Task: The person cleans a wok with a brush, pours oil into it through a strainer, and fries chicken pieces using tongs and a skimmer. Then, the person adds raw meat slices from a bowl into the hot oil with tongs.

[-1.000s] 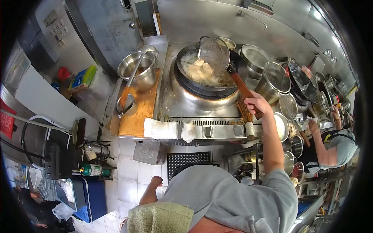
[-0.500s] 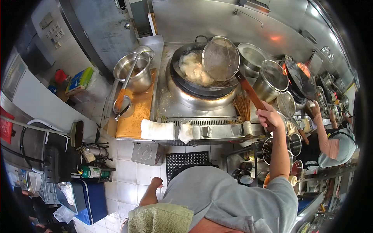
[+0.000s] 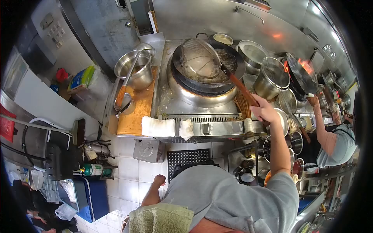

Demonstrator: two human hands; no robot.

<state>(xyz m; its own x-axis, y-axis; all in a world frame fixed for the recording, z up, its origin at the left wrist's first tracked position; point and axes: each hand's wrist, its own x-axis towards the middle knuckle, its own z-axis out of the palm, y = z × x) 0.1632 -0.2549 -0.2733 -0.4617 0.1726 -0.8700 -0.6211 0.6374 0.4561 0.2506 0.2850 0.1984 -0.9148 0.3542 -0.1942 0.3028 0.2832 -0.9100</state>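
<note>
My right hand (image 3: 265, 110) is wrapped round the wooden handle of a large wire-mesh strainer (image 3: 200, 58). The strainer's bowl sits over the left and middle of a black wok (image 3: 233, 75), with pale food showing through its mesh. Dark, bubbling liquid shows in the wok to the right of the bowl. Under the wok is a round steel burner ring (image 3: 202, 100). Low at my side hangs my left hand (image 3: 159, 179), its fingers curled closed and nothing visible in them, above the tiled floor and beside a black perforated mat (image 3: 186, 157).
On the left, a steel pot (image 3: 139, 73) with a ladle stands on a wooden board (image 3: 136, 116). Folded white cloths (image 3: 158, 127) lie along the front edge. Right of the wok are a bamboo brush (image 3: 243, 106) and a tall pot (image 3: 268, 85). Another person (image 3: 330, 143) works beside a flaming wok (image 3: 301, 75).
The strainer has moved left and down over the food in the wok, its bowl tilting. My right hand has shifted slightly left and up. My left hand stays low at my side.
</note>
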